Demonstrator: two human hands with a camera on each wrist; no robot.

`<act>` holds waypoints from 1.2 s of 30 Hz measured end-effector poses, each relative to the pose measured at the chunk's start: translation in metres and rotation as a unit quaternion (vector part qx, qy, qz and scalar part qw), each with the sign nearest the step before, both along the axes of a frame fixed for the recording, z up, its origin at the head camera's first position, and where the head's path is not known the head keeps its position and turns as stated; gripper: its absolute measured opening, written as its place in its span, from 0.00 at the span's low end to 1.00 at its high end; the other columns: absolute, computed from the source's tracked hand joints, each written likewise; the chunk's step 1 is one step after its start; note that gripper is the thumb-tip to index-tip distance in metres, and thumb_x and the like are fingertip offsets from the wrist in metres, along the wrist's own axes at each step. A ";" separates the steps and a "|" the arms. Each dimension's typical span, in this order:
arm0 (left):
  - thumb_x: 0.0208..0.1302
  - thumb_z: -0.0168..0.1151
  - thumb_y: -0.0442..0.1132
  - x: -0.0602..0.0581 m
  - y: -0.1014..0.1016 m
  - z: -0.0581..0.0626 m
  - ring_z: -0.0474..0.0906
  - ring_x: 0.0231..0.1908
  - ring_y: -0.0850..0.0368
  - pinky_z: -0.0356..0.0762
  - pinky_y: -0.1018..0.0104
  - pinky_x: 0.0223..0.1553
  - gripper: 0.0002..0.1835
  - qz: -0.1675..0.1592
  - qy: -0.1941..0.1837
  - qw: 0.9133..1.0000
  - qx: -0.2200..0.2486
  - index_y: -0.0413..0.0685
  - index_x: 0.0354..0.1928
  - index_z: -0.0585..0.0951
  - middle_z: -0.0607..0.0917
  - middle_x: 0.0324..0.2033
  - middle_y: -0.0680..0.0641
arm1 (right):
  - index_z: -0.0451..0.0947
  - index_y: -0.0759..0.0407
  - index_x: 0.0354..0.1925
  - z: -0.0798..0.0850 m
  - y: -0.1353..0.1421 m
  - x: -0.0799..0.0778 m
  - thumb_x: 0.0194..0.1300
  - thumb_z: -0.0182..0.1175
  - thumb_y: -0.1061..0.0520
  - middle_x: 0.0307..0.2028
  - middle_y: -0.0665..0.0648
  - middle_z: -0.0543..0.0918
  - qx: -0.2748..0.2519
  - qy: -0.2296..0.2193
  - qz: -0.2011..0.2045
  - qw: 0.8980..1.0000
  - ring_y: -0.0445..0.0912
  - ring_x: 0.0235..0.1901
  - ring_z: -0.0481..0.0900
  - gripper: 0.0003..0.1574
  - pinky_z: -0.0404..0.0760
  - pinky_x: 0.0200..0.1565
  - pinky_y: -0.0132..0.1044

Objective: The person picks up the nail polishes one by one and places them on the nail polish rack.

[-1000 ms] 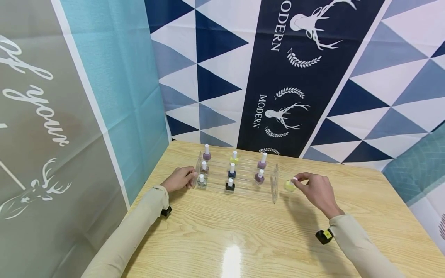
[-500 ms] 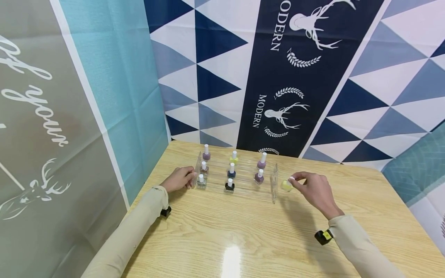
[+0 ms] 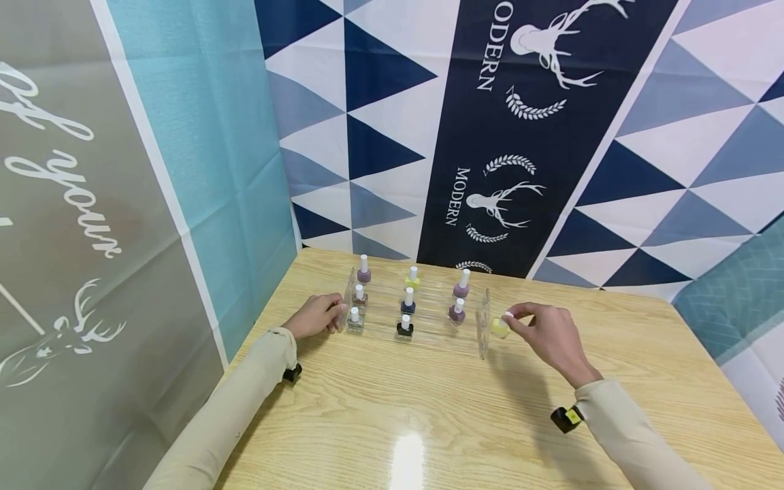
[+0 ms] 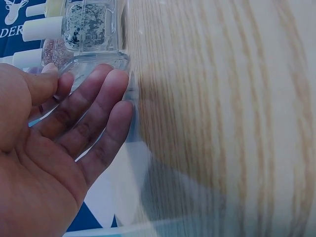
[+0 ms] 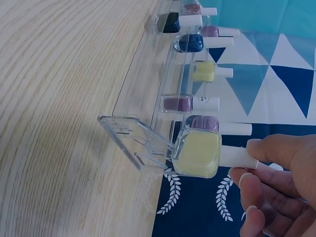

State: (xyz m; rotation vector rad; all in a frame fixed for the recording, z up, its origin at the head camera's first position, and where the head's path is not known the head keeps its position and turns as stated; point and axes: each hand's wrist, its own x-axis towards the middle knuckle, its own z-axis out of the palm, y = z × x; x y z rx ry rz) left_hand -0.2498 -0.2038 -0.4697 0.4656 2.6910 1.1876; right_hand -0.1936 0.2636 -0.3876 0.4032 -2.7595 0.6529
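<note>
In the head view, a clear tiered rack (image 3: 437, 344) carries several white-capped nail polish bottles. My right hand (image 3: 551, 337) is just off the rack's right end. Its thumb and fingers pinch the white cap of a yellow nail polish bottle (image 5: 198, 154), raised above the table and tilted, cap toward the hand. In the right wrist view this bottle overlaps the rack's end panel (image 5: 131, 140). My left hand (image 3: 315, 315) holds the rack's left end panel between thumb and index finger. The other fingers (image 4: 106, 118) extend along it, below a glitter polish bottle (image 4: 90, 27).
On the rack stand a black bottle (image 3: 405, 327), a dark blue bottle (image 3: 408, 305), another yellow bottle (image 3: 413, 279) and purple bottles, one (image 3: 456, 312) near the right end. The wooden table (image 3: 367, 415) meets patterned cloth (image 3: 380, 136) behind.
My right hand has moved left with the yellow nail polish bottle, bringing it close to the rack's right end panel. My left hand has stayed at the left end.
</note>
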 end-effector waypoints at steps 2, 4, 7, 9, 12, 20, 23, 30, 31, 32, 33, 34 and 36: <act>0.83 0.49 0.41 0.000 0.000 0.000 0.83 0.26 0.54 0.82 0.63 0.29 0.15 0.001 -0.003 1.000 0.001 0.42 0.36 0.77 0.82 0.27 0.46 | 0.90 0.57 0.41 0.000 -0.001 0.000 0.69 0.69 0.51 0.33 0.53 0.90 0.000 0.001 0.001 1.000 0.40 0.24 0.80 0.11 0.76 0.25 0.37; 0.83 0.50 0.41 0.000 0.000 0.000 0.83 0.26 0.54 0.82 0.63 0.29 0.15 0.001 -0.006 1.000 0.002 0.41 0.37 0.77 0.82 0.27 0.45 | 0.90 0.57 0.41 -0.001 -0.003 0.000 0.69 0.69 0.51 0.33 0.52 0.90 0.002 0.003 0.001 1.000 0.40 0.24 0.80 0.10 0.76 0.25 0.37; 0.83 0.49 0.41 0.000 0.000 0.000 0.83 0.26 0.53 0.82 0.62 0.29 0.15 0.003 -0.008 1.000 0.004 0.41 0.37 0.77 0.82 0.27 0.45 | 0.90 0.57 0.40 -0.001 -0.005 0.000 0.68 0.70 0.52 0.32 0.52 0.90 0.003 0.007 0.002 1.000 0.40 0.24 0.80 0.09 0.76 0.25 0.37; 0.83 0.49 0.41 0.000 0.000 0.000 0.83 0.26 0.53 0.83 0.62 0.29 0.15 0.004 -0.010 1.000 0.005 0.41 0.38 0.78 0.82 0.27 0.45 | 0.89 0.57 0.39 -0.001 -0.007 0.000 0.68 0.70 0.52 0.32 0.52 0.90 0.004 0.010 0.005 1.000 0.40 0.23 0.80 0.09 0.76 0.25 0.36; 0.83 0.49 0.41 0.001 0.000 0.000 0.83 0.26 0.53 0.83 0.62 0.29 0.15 0.002 -0.008 1.000 0.008 0.40 0.38 0.78 0.83 0.27 0.44 | 0.89 0.58 0.39 -0.001 -0.010 0.000 0.68 0.70 0.52 0.31 0.52 0.90 0.003 0.012 0.010 1.000 0.40 0.23 0.79 0.10 0.76 0.25 0.36; 0.83 0.50 0.41 -0.001 -0.001 -0.004 0.83 0.26 0.54 0.83 0.62 0.29 0.15 -0.005 -0.008 1.000 0.013 0.40 0.39 0.79 0.83 0.26 0.44 | 0.90 0.57 0.40 -0.002 -0.015 -0.001 0.68 0.70 0.52 0.33 0.52 0.90 0.002 0.005 0.017 1.000 0.39 0.24 0.81 0.10 0.78 0.27 0.37; 0.83 0.50 0.41 -0.002 -0.001 -0.004 0.83 0.26 0.54 0.83 0.62 0.29 0.15 -0.005 -0.009 1.000 0.014 0.40 0.39 0.79 0.83 0.27 0.44 | 0.90 0.57 0.40 -0.002 -0.018 -0.002 0.68 0.70 0.52 0.33 0.52 0.90 0.001 0.004 0.021 1.000 0.39 0.24 0.81 0.10 0.78 0.27 0.37; 0.83 0.49 0.42 -0.001 -0.001 -0.003 0.83 0.26 0.53 0.83 0.61 0.29 0.15 -0.006 -0.010 1.000 0.014 0.40 0.39 0.79 0.83 0.27 0.44 | 0.90 0.57 0.39 -0.003 -0.027 -0.005 0.69 0.70 0.51 0.33 0.52 0.90 0.001 0.004 0.026 1.000 0.39 0.23 0.80 0.11 0.77 0.27 0.36; 0.83 0.49 0.42 -0.001 -0.001 -0.002 0.83 0.26 0.53 0.83 0.61 0.30 0.15 -0.006 -0.011 1.000 0.014 0.39 0.39 0.79 0.83 0.27 0.44 | 0.90 0.57 0.39 -0.003 -0.028 -0.005 0.69 0.70 0.51 0.34 0.52 0.90 0.000 0.003 0.027 1.000 0.39 0.23 0.80 0.10 0.77 0.27 0.36; 0.83 0.49 0.42 0.000 -0.001 -0.002 0.83 0.26 0.53 0.83 0.61 0.30 0.15 -0.007 -0.011 1.000 0.013 0.39 0.39 0.79 0.83 0.27 0.44 | 0.90 0.57 0.39 -0.002 -0.029 -0.005 0.69 0.70 0.51 0.34 0.52 0.90 -0.001 0.002 0.028 1.000 0.39 0.23 0.79 0.10 0.77 0.26 0.36; 0.83 0.49 0.42 0.000 -0.001 -0.002 0.83 0.26 0.53 0.83 0.61 0.30 0.15 -0.007 -0.009 1.000 0.013 0.40 0.39 0.79 0.83 0.27 0.44 | 0.90 0.57 0.38 -0.002 -0.030 -0.005 0.69 0.70 0.51 0.34 0.52 0.90 -0.002 0.002 0.028 1.000 0.39 0.23 0.79 0.10 0.76 0.26 0.36; 0.83 0.49 0.42 0.000 -0.001 -0.002 0.83 0.26 0.52 0.83 0.61 0.30 0.15 -0.007 -0.010 1.000 0.012 0.40 0.40 0.79 0.83 0.27 0.44 | 0.90 0.56 0.38 -0.002 -0.031 -0.005 0.69 0.70 0.52 0.33 0.52 0.90 -0.004 0.002 0.029 1.000 0.39 0.23 0.79 0.09 0.76 0.26 0.36; 0.83 0.49 0.42 0.000 -0.001 -0.002 0.83 0.27 0.52 0.83 0.61 0.30 0.15 -0.006 -0.009 1.000 0.011 0.40 0.40 0.79 0.83 0.27 0.44 | 0.90 0.56 0.38 -0.003 -0.033 -0.005 0.68 0.70 0.52 0.34 0.52 0.91 -0.004 0.003 0.031 1.000 0.39 0.23 0.79 0.09 0.77 0.27 0.36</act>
